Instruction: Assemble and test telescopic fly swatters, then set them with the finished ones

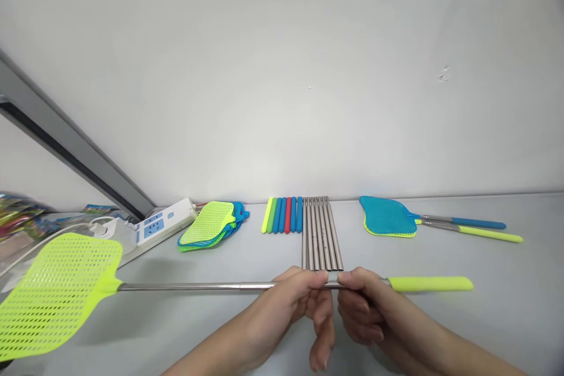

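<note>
A fly swatter (pixel 185 286) with a yellow-green mesh head, a metal telescopic rod and a yellow-green grip lies level across both hands, above the table. My left hand (pixel 295 305) pinches the rod between thumb and fingers near its middle. Close beside it, my right hand (pixel 365 305) is closed on the rod just left of the grip. The two thumbs are a short gap apart, with bare rod between them. Behind the hands, several metal rods (pixel 321 235) lie in a row, partly hidden at their near ends.
Coloured handle grips (pixel 282 215) lie left of the rods. A stack of mesh swatter heads (pixel 207 224) lies further left, by a white power strip (pixel 163 222). To the right rest two whole swatters (pixel 388 217), one blue, one yellow-green. A wall (pixel 299 82) bounds the table's back.
</note>
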Action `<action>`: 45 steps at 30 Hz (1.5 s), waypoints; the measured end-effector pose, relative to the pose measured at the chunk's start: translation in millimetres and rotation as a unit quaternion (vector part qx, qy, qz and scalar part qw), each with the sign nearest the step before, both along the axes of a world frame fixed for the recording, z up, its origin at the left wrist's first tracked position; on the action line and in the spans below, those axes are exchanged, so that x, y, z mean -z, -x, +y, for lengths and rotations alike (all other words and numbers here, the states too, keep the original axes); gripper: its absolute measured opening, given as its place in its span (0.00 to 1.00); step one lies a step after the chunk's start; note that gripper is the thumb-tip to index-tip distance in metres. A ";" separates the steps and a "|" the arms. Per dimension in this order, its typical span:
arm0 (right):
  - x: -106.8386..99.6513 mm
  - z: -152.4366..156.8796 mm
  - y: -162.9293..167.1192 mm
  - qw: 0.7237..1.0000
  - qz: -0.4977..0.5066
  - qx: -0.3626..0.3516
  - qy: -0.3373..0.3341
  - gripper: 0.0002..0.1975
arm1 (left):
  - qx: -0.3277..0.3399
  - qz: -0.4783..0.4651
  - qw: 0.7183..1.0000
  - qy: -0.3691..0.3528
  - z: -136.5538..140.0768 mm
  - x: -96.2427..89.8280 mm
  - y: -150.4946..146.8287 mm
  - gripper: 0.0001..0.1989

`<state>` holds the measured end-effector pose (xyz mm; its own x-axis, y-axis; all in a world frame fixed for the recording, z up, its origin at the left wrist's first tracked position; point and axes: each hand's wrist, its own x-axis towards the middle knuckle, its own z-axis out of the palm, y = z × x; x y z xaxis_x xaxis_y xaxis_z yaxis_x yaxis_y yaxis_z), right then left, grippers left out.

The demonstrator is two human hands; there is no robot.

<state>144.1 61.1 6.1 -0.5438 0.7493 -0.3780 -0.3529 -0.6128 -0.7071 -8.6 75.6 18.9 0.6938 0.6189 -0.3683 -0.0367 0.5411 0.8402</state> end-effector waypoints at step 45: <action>-14.7 7.8 -20.1 0.999 -0.011 0.044 -0.011 0.18 | -0.029 0.017 0.999 -0.022 12.1 -21.8 31.0 0.19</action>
